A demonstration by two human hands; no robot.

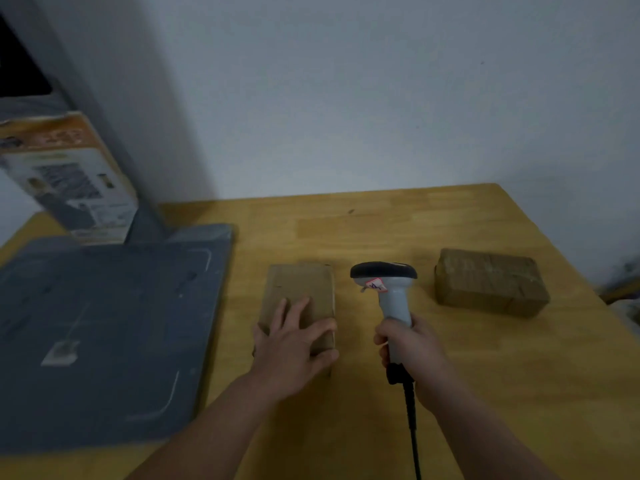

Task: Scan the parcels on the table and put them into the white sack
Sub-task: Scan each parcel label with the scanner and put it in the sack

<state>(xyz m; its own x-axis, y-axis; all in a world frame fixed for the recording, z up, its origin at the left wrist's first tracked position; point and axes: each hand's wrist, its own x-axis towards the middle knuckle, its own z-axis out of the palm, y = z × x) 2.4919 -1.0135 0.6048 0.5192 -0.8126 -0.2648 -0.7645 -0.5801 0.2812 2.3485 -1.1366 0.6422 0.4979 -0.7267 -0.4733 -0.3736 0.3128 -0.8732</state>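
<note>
Head view: a flat, oblong cardboard parcel [298, 292] lies at centre frame on the table [450, 393], whose top is smooth yellow wood in jointed strips. The left hand [294, 344] rests palm-down on the parcel's near end, fingers straight and fanned across the top face, thumb lying along the right edge; nothing is curled round it. Just right of it, the right hand [412, 348] is wrapped tight round the pale grey plastic handle of a scanner [388, 289]. The scanner stands upright, with its rounded black head away from the camera and a small red-edged sticker on the neck. A black cord [412, 420] runs from its base toward the bottom of the frame. A second parcel [491, 282], blockier, brown and banded with glossy tape, sits at right of the frame, well apart from both hands. A dark grey slab [104, 323] with rounded corners covers the table's left side. Behind it, at upper left, leans a printed carton [69, 178].
</note>
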